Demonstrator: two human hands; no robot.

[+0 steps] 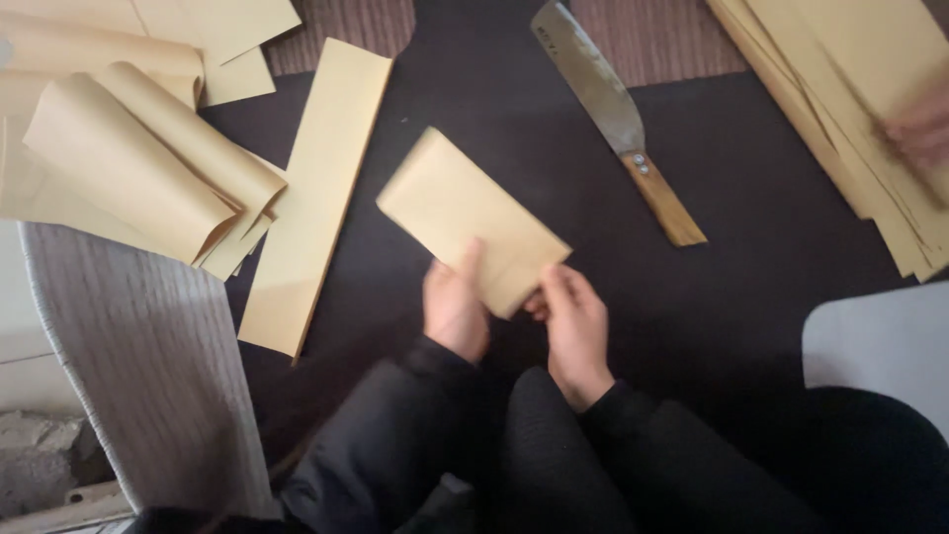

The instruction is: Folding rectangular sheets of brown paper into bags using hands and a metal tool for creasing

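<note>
- Nearest the camera, dark sleeves rise from the bottom edge of the head view and lead up to both hands at the middle of the frame.
- The left hand (pixel 455 309) grips the near edge of a folded tan paper (pixel 472 220), its thumb laid on top of the sheet.
- The right hand (pixel 574 331) pinches the same paper at its near right corner, fingers curled around the edge.
- That folded tan paper is held tilted over the dark bench (pixel 751 227), its far corner pointing up and to the left.
- A long paper strip (pixel 316 193) lies flat on the bench left of the hands, running from near to far, well apart from the held paper.
- Curled tan sheets (pixel 148 163) pile up at the far left, partly overlapping the strip's left side.
- A cleaver (pixel 613 119) with a broad metal blade and a wooden handle lies beyond the hands, handle towards the right, clear of the papers.
- A stack of tan sheets (pixel 840 109) lies slantwise at the far right.
- Another person's hand (pixel 924 133), blurred, rests on that stack at the right edge; whether it grips anything cannot be told.
- A pale woven mat (pixel 148 366) shows at the lower left.
</note>
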